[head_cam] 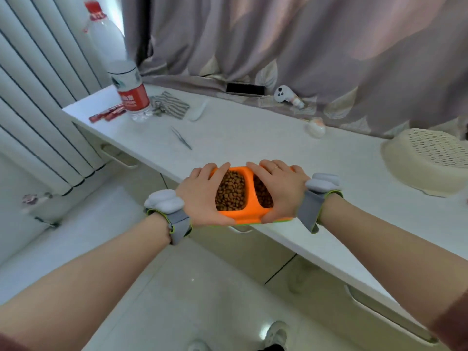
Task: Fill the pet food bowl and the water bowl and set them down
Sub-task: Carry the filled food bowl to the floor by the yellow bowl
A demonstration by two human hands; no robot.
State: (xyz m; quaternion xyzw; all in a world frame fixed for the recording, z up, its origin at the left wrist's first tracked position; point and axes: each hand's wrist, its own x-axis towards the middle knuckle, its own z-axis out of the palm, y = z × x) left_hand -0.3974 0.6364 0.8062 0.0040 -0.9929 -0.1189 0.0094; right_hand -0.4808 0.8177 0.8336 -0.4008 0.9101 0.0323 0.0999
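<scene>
Both hands grip an orange double pet bowl (249, 196) at the near edge of the white worktop (253, 138); whether its base rests on the edge or hangs just clear of it cannot be told. The left hand (202, 196) wraps the bowl's left end, fingers over the far rim and thumb along the near side. The right hand (281, 188) clasps the right end the same way and hides most of that compartment. The left compartment is full of brown kibble (231, 191); what shows of the right one looks like kibble too, though only a sliver is visible.

Farther back on the worktop stand a plastic water bottle (130, 95) with a red label, tweezers (181, 138) and, at the right, an overturned cream colander (428, 160) cut off by the frame edge. A larger bottle (101, 34) behind is blurred.
</scene>
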